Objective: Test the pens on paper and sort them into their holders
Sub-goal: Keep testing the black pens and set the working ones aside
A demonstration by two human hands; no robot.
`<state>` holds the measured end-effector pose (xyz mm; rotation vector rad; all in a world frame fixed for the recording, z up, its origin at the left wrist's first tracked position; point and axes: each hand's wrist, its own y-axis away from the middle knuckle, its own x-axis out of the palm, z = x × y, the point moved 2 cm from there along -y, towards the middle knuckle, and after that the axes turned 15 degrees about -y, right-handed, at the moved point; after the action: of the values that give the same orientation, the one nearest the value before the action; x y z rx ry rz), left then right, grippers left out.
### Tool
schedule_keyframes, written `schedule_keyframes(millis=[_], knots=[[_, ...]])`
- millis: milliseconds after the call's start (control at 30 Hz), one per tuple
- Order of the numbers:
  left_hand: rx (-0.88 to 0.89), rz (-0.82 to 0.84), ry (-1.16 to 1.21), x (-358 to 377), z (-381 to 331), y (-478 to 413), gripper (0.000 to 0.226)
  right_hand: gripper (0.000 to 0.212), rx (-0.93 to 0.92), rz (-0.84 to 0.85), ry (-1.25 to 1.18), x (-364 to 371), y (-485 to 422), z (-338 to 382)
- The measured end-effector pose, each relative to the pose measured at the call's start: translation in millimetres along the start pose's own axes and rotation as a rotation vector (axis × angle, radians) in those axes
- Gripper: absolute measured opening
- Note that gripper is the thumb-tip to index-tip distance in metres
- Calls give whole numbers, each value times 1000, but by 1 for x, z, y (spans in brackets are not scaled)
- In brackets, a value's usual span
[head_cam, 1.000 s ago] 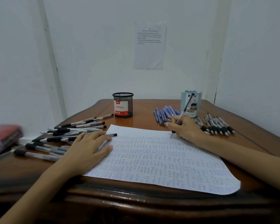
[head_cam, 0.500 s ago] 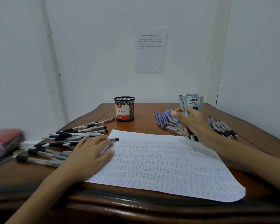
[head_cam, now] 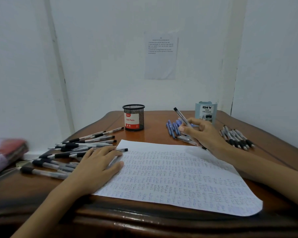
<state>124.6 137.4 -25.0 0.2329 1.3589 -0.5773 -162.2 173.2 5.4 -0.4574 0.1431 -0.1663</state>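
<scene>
White walls meet in a corner behind a brown wooden table (head_cam: 155, 134), and a printed notice (head_cam: 160, 55) is stuck to the far wall.

A sheet of paper (head_cam: 179, 177) lies on the near half of the table, covered in rows of small pen marks, with its near right corner at the table's edge. The left hand (head_cam: 96, 165) lies flat on the paper's left edge, fingers straight and together. Its fingertips reach over the ends of some black pens (head_cam: 72, 152), which lie in a loose pile on the left of the table, mostly lengthwise left to right.

The right hand (head_cam: 201, 133) is raised just past the paper's far edge and pinches one pen (head_cam: 181, 115) between thumb and curled fingers. This pen is clear with a black cap. It tilts with the capped end up and toward the far left, and the lower end comes out under the hand near the paper's far right edge.

Blue pens (head_cam: 172, 127) lie in a row just left of that hand, with a few clear pens (head_cam: 186, 139) partly under it. Another row, the grey pens (head_cam: 237, 139) with black grips, lies to its right.

At the far side stand two holders, well apart: a black mesh cup (head_cam: 134, 117) with a red and white label reading "Ball Pens", and a pale blue organizer (head_cam: 206, 111) behind the right hand. Whether either holds pens cannot be told.

A blurred pink and red bundle (head_cam: 5, 152) sits off the table at the far left.
</scene>
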Motion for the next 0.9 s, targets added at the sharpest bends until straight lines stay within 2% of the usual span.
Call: schedule_keyframes(millis=[100, 167, 300, 367, 400, 500, 567, 633, 733, 800, 900], knots=[[-8, 0, 6, -2, -1, 0, 91, 6, 11, -22, 107, -6, -4, -1], [-12, 6, 7, -3, -2, 1, 78, 10, 45, -76, 261, -17, -11, -1], [-9, 33, 16, -2, -2, 1, 81, 19, 46, -197, 668, -54, -25, -4], [-16, 38, -3, -2, -1, 0, 62, 29, 96, -238, 793, -76, -27, -6], [-19, 34, -13, -2, -2, 0, 52, 32, 130, -248, 847, -84, -28, -7], [-16, 22, -5, -4, -4, 1, 47, 40, 202, -244, 1001, -97, -29, -12], [-19, 14, 25, -4, -4, 2, 45, 38, 152, -228, 1095, -93, -28, -11], [-23, 9, 31, -5, -4, 3, 45, 27, 8, -218, 1035, -80, -27, -3], [-19, 4, 47, -5, -4, 4, 45, 12, -133, -143, 736, -36, -26, 10], [-4, -33, 139, -6, -4, 3, 43, 10, -163, 3, 627, 6, -23, 13], [-41, -206, 441, -11, 1, 5, 36, 13, -143, 274, 584, 68, -19, 5]])
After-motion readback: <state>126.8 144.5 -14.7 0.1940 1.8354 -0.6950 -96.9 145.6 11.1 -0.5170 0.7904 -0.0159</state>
